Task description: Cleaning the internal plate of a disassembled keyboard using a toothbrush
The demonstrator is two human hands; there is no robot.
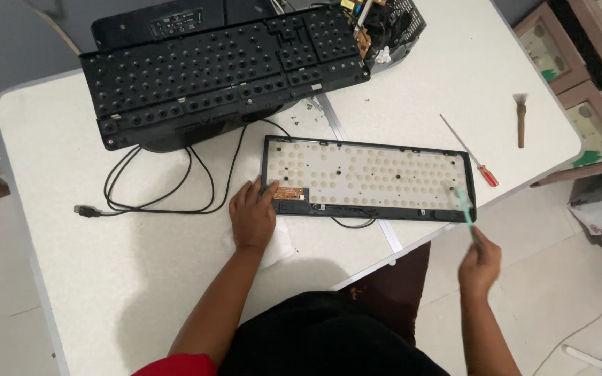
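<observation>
An opened keyboard base (367, 177) lies on the white table (71, 264), its pale membrane sheet dotted with round pads and a small brown circuit board (290, 193) at its near left corner. My left hand (252, 212) rests flat on the table, fingers touching that corner by the circuit board. Under my wrist lies a white cloth (279, 245). My right hand (480, 263) is off the table's near right edge and grips a thin teal brush (464, 205), whose blurred tip reaches the base's right end.
The black keyboard top shell (224, 69) lies upside down at the back, over a dark device. A black cable with a plug (86, 210) loops at the left. A red-handled screwdriver (469, 153) and a wooden-handled brush (521, 120) lie at the right. Small screws are scattered nearby.
</observation>
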